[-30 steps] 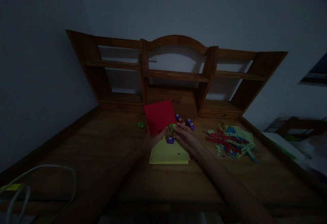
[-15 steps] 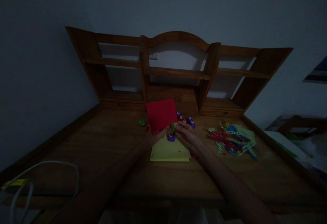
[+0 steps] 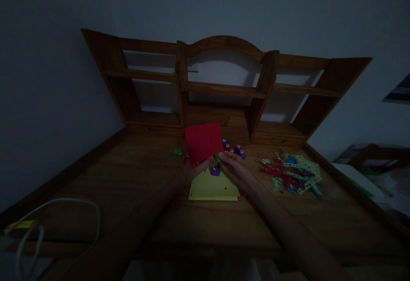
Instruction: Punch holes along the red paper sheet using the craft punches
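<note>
Left hand [image 3: 196,170]: I grip the red sheet [image 3: 203,142].
Right hand [image 3: 236,166]: I pinch the green piece [image 3: 218,157] beside the sheet, unreleased.
Purple pair [image 3: 241,154]: untouched, right of the sheet.

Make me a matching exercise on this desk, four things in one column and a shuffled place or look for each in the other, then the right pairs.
Column one
1. Card
2. Paper
3. Cable
4. Strips

Column two
A. White, looped at the far left
B. Heaped at the right, several colours
C. Red, in the left hand
D. Flat, pale yellow

Pairs: 1-C, 2-D, 3-A, 4-B
</note>
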{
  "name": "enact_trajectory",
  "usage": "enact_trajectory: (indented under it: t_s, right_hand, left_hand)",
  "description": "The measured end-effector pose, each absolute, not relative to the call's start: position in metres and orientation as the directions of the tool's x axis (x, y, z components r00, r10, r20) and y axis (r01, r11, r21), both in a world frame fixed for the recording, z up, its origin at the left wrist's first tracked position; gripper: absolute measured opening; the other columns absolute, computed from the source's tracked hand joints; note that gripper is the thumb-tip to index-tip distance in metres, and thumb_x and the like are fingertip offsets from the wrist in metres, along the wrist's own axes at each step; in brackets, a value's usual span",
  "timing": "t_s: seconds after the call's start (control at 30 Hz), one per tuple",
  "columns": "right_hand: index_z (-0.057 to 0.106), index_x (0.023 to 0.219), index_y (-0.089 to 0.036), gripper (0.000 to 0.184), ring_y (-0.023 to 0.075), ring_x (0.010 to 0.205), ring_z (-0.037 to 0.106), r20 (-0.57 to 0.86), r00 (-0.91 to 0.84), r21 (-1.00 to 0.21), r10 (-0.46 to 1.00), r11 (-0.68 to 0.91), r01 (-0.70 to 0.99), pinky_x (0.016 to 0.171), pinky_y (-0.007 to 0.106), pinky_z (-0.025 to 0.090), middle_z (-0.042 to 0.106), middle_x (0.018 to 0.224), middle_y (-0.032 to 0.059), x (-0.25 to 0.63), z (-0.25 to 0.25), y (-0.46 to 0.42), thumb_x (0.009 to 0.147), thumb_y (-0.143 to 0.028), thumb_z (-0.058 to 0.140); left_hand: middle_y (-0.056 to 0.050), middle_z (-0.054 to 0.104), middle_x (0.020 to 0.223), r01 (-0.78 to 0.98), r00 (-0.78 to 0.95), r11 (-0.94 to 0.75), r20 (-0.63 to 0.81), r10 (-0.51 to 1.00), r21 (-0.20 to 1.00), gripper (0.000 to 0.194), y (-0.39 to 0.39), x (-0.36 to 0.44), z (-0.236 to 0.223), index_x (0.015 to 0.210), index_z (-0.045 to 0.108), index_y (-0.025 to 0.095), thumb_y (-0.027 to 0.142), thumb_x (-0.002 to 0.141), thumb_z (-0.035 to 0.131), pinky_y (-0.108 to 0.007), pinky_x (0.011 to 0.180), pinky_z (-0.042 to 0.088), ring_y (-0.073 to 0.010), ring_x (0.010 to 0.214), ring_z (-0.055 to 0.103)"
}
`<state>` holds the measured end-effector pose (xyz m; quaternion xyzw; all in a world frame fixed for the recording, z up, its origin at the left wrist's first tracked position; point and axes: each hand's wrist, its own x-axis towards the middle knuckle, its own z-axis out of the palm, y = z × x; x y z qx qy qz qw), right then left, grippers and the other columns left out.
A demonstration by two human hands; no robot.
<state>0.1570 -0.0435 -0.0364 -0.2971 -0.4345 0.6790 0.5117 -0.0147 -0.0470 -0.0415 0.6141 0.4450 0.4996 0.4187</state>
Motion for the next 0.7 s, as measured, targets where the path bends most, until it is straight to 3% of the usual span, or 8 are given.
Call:
enact_trajectory:
  t_s: [0.33, 0.7]
  right_hand:
    - [0.071, 0.083, -0.017, 0.026, 0.0110, 0.062, 0.058, 0.087, -0.334, -0.904, 0.939, -0.067, -0.422, 0.050, 0.020, 0.042, 0.069, 0.080, 0.0031, 0.1563, -0.0367, -0.0436, 0.068, -0.036, 0.081]
    - [0.070, 0.074, -0.017, 0.022, 0.0074, 0.049, 0.041, 0.115, -0.268, -0.933, 0.956, 0.012, -0.359, 0.045, 0.023, 0.028, 0.060, 0.065, -0.0012, 0.1581, -0.0413, -0.0409, 0.068, -0.035, 0.080]
  left_hand:
    - [-0.001, 0.053, 0.054, 0.231, 0.117, -0.261, 0.239, 0.964, 0.937, 0.035, -0.0424, -0.0168, -0.0458, 0.060, 0.058, 0.018, 0.050, 0.075, 0.062, -0.026, 0.051, 0.038, -0.0133, 0.050, 0.048]
    - [-0.003, 0.058, 0.057, 0.218, 0.118, -0.276, 0.255, 0.960, 0.936, 0.030, -0.0408, -0.0166, -0.0514, 0.066, 0.062, 0.019, 0.048, 0.074, 0.065, -0.031, 0.061, 0.048, -0.0196, 0.064, 0.058]
